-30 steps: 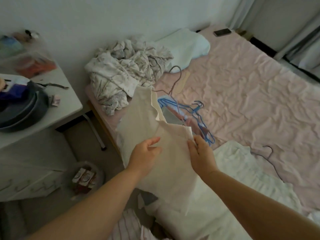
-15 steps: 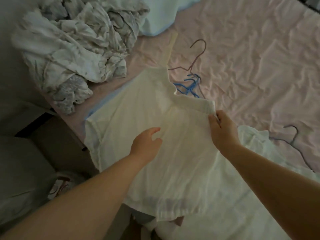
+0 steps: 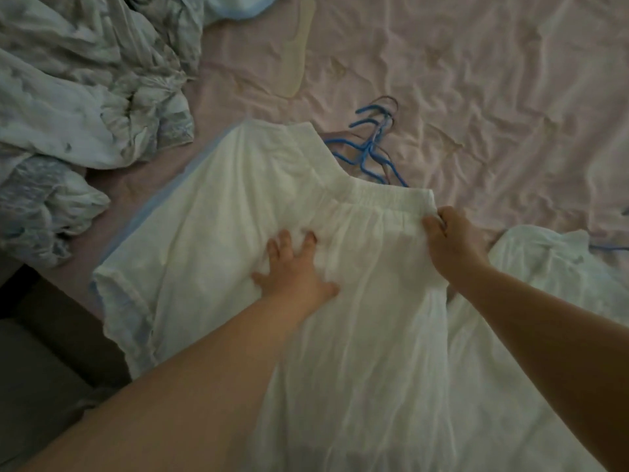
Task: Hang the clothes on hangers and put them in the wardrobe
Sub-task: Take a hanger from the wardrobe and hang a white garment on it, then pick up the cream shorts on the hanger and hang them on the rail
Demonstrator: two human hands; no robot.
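Observation:
A white gathered garment (image 3: pixel 218 233) with an elastic band lies spread on the pink bed sheet (image 3: pixel 476 80). My left hand (image 3: pixel 294 267) presses down on its middle, fingers spread and sunk into the fabric. My right hand (image 3: pixel 452 236) grips the right end of the elastic band. Several blue wire hangers (image 3: pixel 369 148) lie on the sheet just beyond the band, partly hidden under the garment. A pale flat hanger (image 3: pixel 297 56) lies farther up the bed.
A crumpled patterned quilt (image 3: pixel 85 97) fills the upper left. Another white garment (image 3: pixel 544 284) lies at the right under my right forearm, with a bit of blue hanger (image 3: pixel 609 247) beside it. The bed's edge and dark floor (image 3: pixel 41 352) are at lower left.
The garment has come down from held-up to spread flat on the bed. My left hand moved forward and now presses into the fabric. The view has dropped closer to the bed.

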